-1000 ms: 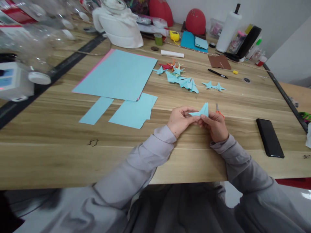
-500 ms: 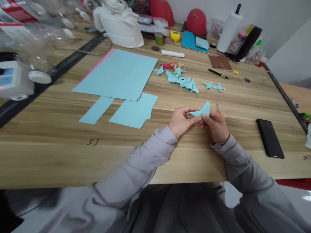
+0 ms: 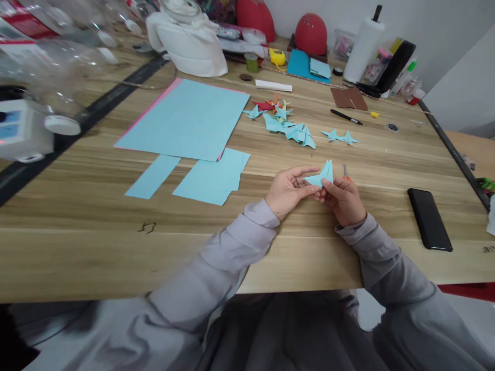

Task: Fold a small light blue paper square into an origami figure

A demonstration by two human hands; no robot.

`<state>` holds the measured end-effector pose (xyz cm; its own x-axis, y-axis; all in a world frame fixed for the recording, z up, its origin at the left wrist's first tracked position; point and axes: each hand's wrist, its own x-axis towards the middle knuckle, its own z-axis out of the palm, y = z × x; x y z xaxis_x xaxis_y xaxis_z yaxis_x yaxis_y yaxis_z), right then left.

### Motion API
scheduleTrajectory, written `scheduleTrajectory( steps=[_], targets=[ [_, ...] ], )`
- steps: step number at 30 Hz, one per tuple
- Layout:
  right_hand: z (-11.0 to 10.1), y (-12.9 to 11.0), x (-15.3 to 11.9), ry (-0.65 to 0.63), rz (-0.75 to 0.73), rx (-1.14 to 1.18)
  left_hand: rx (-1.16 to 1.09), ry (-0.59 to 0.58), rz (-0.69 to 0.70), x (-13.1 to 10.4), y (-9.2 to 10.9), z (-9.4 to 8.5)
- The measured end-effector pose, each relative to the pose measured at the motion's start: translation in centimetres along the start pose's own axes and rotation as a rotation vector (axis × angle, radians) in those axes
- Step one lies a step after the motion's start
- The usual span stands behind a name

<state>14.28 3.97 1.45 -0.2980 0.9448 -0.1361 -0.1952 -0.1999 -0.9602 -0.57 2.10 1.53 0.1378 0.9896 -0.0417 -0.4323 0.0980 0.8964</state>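
Together, our left hand, loosely curled, and right hand, snugly pinched, hold a sharp-pointed folded paper. Smooth, flat sheets lie leftward on our grained bench.

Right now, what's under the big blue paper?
Pink paper peeks out along the left edge of the big blue paper. The blue strip and smaller blue sheets seem tucked under its near edge. Anything else beneath is covered, so I can't tell.

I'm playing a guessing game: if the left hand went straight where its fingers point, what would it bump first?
Probably the folded blue paper, which the left hand may be touching; then the right hand just beyond. Depth is hard to judge here.
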Motion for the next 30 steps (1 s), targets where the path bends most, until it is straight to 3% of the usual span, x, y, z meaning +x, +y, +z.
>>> scheduleTrajectory(
  steps=[14,20,23,26,30],
  targets=[
    [-0.09,0.26,0.01,0.083,-0.072,-0.177,0.141,0.196,0.046,0.2,-0.26,0.08],
    [-0.13,0.24,0.03,0.076,-0.088,-0.156,0.112,0.107,0.026,0.22,-0.2,0.1],
    [-0.18,0.28,0.11,0.099,-0.077,-0.158,0.094,0.133,0.012,0.25,-0.17,0.12],
    [-0.23,0.33,0.18,0.137,-0.041,-0.163,0.092,0.149,0.049,0.22,-0.06,0.15],
    [-0.26,0.31,0.2,0.132,-0.022,-0.155,0.092,0.087,0.102,0.14,-0.14,0.09]
  ],
)
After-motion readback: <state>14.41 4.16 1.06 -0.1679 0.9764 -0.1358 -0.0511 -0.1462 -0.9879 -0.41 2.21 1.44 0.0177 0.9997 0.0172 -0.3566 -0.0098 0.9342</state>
